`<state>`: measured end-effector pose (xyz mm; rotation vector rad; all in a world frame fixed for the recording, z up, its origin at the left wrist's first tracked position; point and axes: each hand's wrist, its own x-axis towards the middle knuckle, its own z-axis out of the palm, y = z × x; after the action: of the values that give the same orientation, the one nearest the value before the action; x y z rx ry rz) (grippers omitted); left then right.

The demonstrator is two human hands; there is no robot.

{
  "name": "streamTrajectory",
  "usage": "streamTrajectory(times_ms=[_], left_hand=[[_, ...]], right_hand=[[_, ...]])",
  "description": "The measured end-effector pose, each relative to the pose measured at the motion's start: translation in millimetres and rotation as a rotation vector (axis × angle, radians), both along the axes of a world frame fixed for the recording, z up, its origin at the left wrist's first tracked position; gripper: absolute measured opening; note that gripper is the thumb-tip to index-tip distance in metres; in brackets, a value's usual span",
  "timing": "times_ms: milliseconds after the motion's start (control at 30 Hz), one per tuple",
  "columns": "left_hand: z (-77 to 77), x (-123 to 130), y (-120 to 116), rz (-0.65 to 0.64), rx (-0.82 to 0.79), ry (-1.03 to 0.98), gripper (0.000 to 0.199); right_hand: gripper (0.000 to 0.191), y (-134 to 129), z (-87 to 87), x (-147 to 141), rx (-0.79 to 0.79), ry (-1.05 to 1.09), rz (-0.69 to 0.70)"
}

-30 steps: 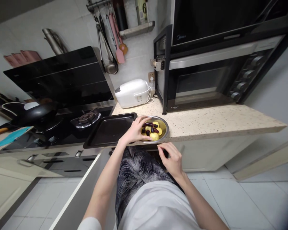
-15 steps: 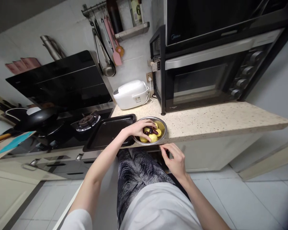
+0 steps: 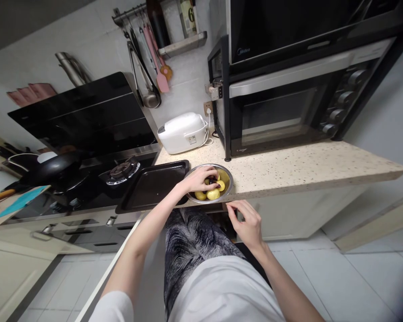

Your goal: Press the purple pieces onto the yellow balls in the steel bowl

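A pale, speckled counter point(image 3: 309, 174) runs across the middle and off to the right, carrying a black oven point(image 3: 278, 112) at the far right; the small print at its lower left corner is too fine to read. Above the oven sits a black appliance point(image 3: 312, 27) marked "Midea" in pale letters. To the left lies a dark, shallow tray point(image 3: 151, 183) with a raised rim, and beyond it stands a white countertop cooker point(image 3: 181, 132), whose side sticker point(image 3: 191, 139) is illegible. On a far wall shelf point(image 3: 184, 44), a bottle point(image 3: 188, 19) bears a label with a large "6". Just right of the tray, at the counter's near edge, is a shiny oval metal bowl point(image 3: 231, 182). The left hand point(image 3: 199, 180) reaches into it from the left, thumb and fingers curled around its contents; whether it grips a piece cannot be told. The right hand point(image 3: 246, 219) is bent just below the near edge, fingertips drawn toward the thumb; whether it holds anything cannot be told. In the bowl are rounded yellow pieces point(image 3: 212, 194), smooth and pale, with smaller, glossy dark purple pieces point(image 3: 211, 181) among them, partly hidden by the fingers.
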<state>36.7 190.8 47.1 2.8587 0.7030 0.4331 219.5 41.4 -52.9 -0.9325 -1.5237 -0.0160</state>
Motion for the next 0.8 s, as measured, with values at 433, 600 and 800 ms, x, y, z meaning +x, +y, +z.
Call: streamTrajectory(times_ms=[433, 600, 800], left_hand=[[-8.9, -1, 6, 0.031, -0.153, -0.237, 0.024], [-14.4, -4, 4, 0.111, -0.191, -0.499, 0.021], [-4.4, -13, -12, 0.302, -0.219, -0.824, 0.021]], right_hand=[[0.014, 1, -4.7, -1, -0.013, 0.004, 0.01], [0.014, 5, 0.9, -2, -0.018, 0.007, 0.017], [0.013, 32, 27.8, 7, -0.094, -0.081, -0.06]])
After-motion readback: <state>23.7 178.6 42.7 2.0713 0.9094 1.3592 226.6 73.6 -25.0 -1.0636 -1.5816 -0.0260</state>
